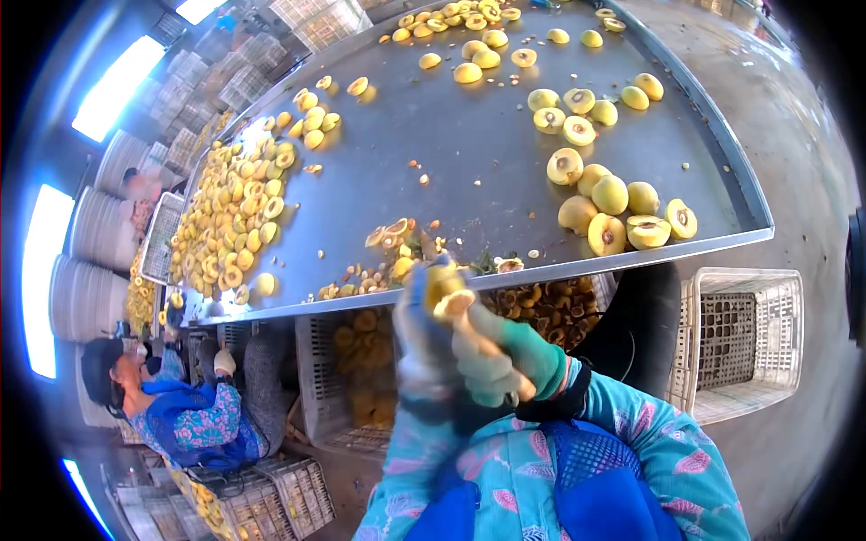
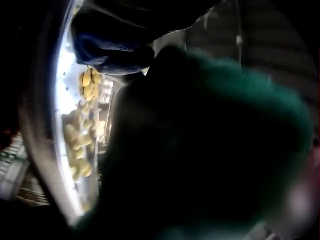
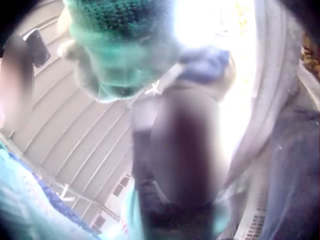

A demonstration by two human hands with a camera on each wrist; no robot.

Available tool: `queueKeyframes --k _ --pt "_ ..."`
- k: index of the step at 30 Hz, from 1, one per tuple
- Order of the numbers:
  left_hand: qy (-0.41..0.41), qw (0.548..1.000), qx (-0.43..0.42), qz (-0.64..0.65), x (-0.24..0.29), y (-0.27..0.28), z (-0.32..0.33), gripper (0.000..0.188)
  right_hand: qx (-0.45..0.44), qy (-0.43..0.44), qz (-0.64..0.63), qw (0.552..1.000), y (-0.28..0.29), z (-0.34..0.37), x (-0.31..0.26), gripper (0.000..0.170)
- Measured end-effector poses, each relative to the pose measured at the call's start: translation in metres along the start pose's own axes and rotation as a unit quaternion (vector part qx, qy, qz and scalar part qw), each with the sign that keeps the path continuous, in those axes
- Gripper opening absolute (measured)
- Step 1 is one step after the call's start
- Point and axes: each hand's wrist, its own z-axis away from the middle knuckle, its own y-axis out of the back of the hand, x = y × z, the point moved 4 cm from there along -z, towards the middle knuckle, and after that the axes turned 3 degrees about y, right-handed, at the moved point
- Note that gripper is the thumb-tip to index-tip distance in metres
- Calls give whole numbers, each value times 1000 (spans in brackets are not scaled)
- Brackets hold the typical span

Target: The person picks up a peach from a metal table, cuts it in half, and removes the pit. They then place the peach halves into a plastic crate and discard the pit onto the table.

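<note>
My left hand [image 1: 418, 338], in a blue and white glove, holds a yellow peach [image 1: 442, 281] over the table's near edge. The hand and fruit are blurred. A pale cut face turns toward my right hand [image 1: 507, 356], which wears a green and white glove. That hand grips a tool with a light wooden handle [image 1: 525, 388]; its front end meets the peach and is hidden there. In the left wrist view the green glove [image 2: 210, 150] sits close to the blue glove [image 2: 110, 55]. The right wrist view has the green glove [image 3: 120, 50] above the blurred blue glove [image 3: 205, 65].
A rimmed metal table [image 1: 379, 162] bears many peach halves [image 1: 234, 207], whole peaches [image 1: 610, 194] and loose pits. Below its edge are a crate of peach pieces [image 1: 361, 361] and dark scraps [image 1: 559, 311]. A white crate [image 1: 735, 343] stands right; another person [image 1: 180, 406] sits left.
</note>
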Motion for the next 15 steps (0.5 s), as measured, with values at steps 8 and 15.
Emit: queueKeyframes --k 8,15 --pt "-420 656 -64 -623 66 -84 -66 28 333 -20 205 920 66 45 -20 43" --pt "-363 321 -345 -804 -84 -218 -156 40 401 211 299 840 22 94 -78 37"
